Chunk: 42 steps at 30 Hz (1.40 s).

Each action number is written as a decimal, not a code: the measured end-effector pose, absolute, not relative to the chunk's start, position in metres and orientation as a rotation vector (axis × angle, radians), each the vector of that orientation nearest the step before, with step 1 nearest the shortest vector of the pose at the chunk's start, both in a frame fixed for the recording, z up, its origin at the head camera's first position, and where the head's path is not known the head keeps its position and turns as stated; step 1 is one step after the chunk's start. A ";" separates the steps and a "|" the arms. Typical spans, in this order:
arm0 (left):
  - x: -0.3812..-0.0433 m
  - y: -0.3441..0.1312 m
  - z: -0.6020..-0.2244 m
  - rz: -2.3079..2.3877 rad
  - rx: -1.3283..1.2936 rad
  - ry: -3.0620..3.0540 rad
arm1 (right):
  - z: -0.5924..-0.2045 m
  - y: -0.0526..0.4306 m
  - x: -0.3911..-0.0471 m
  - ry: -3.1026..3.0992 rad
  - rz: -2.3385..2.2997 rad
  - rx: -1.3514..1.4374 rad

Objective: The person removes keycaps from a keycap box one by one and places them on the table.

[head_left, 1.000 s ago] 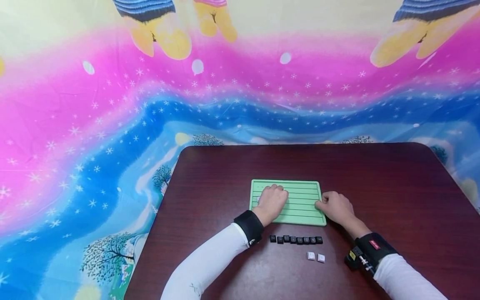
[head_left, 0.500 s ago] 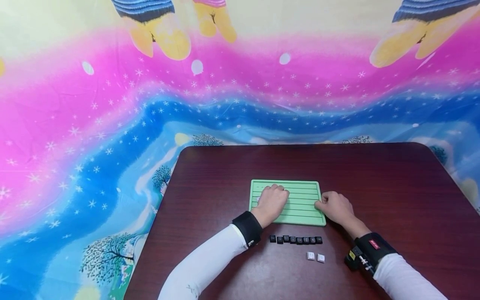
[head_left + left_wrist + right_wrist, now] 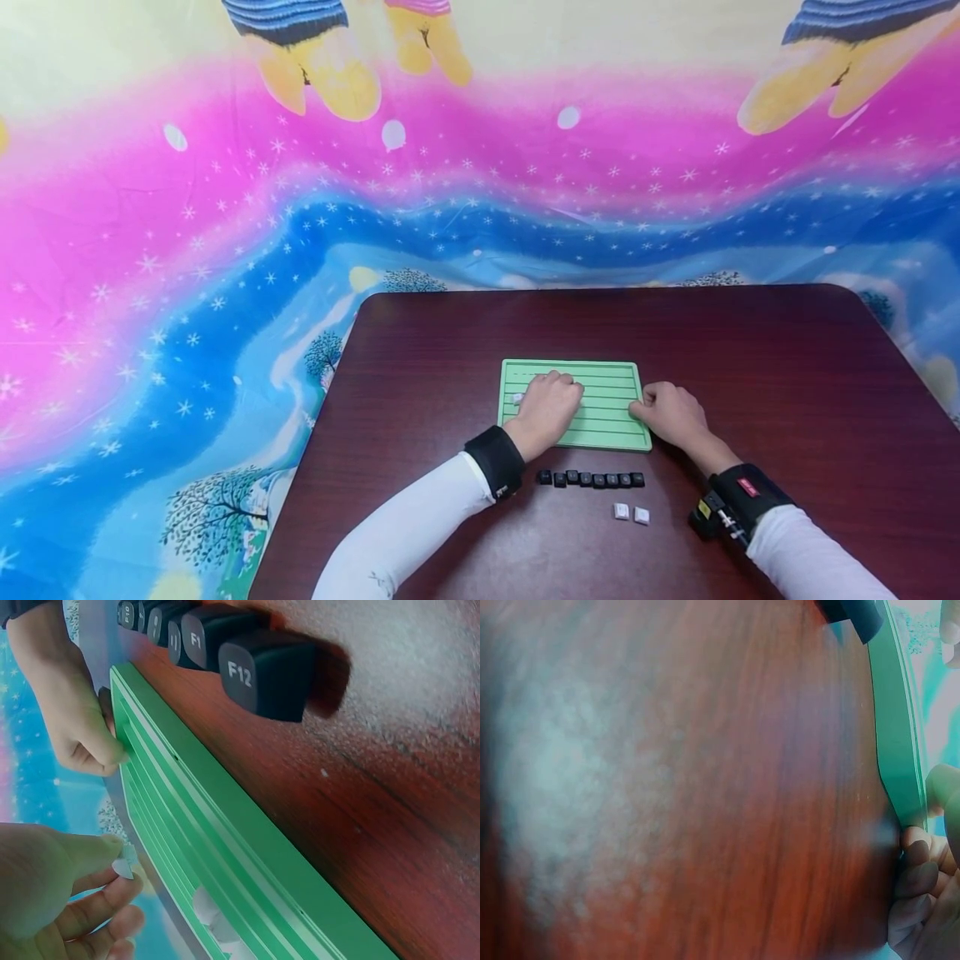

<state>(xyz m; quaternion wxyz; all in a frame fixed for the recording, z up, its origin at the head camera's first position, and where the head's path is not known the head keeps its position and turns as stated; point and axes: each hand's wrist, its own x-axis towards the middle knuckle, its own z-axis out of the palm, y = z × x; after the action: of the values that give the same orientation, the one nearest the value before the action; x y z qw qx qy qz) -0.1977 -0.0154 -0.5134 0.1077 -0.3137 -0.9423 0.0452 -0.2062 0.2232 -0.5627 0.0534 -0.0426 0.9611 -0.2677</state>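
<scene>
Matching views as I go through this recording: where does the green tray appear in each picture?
Head: green tray, right of centre, below mid-height.
Left wrist: diagonal, from upper left to the bottom edge.
Right wrist: partial strip, upper right.
Shared landmark: the right hand, at the green tray's edge in all three.

Left grip (image 3: 549, 407) over grooved green tray (image 3: 609, 414)

White keycap (image 3: 124, 868) above green ridged tray (image 3: 609, 417)
</scene>
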 end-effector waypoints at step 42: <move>-0.170 -0.009 -0.505 0.112 -1.010 -2.710 | -0.565 0.223 -0.206 2.948 -0.830 -0.144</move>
<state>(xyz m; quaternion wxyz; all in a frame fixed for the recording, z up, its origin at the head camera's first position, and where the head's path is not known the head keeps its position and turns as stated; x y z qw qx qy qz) -0.1697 -0.0095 -0.5052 0.1234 -0.3461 -0.9292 0.0383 -0.2058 0.2227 -0.5652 0.0380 -0.0471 0.9608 -0.2705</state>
